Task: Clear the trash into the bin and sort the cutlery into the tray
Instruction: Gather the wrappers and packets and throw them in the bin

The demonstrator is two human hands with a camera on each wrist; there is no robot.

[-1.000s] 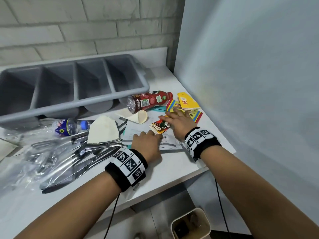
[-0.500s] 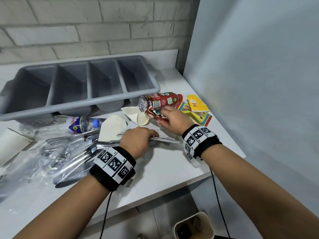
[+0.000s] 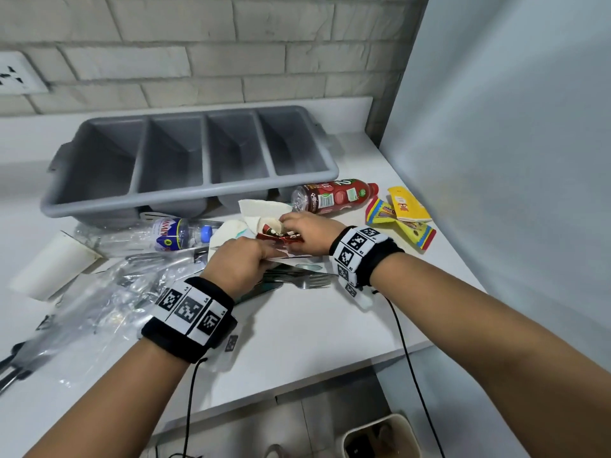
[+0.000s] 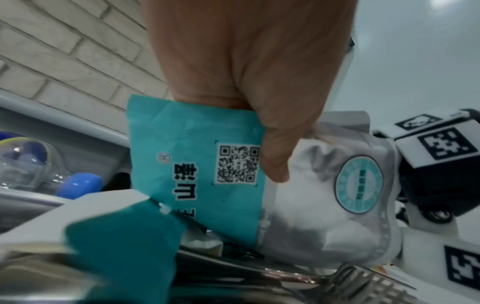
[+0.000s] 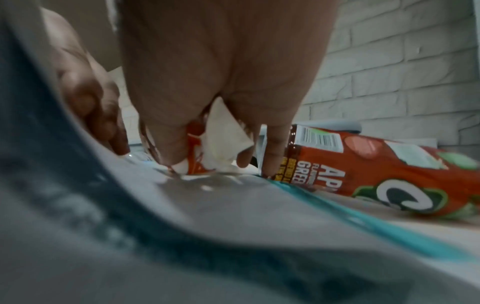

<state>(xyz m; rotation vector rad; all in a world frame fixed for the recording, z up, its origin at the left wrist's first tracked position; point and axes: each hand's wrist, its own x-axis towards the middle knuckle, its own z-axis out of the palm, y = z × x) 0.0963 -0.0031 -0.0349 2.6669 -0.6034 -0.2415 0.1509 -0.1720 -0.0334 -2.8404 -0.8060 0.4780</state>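
Note:
My left hand grips a teal and silver packet, thumb pressed on its printed face, just above some forks. Beside it, my right hand pinches a crumpled red wrapper together with a white paper cone. The grey four-compartment cutlery tray stands behind both hands, all its compartments bare. More cutlery lies under a clear plastic bag at the left.
A red drink bottle lies right of my hands, with yellow wrappers beyond it near the wall. A clear water bottle and a flattened white cup lie at the left. A bin stands on the floor below the counter edge.
My right hand picked up the red wrapper, carried it back and left, and now also holds the white paper cone. My left hand lifted the packet, uncovering the forks.

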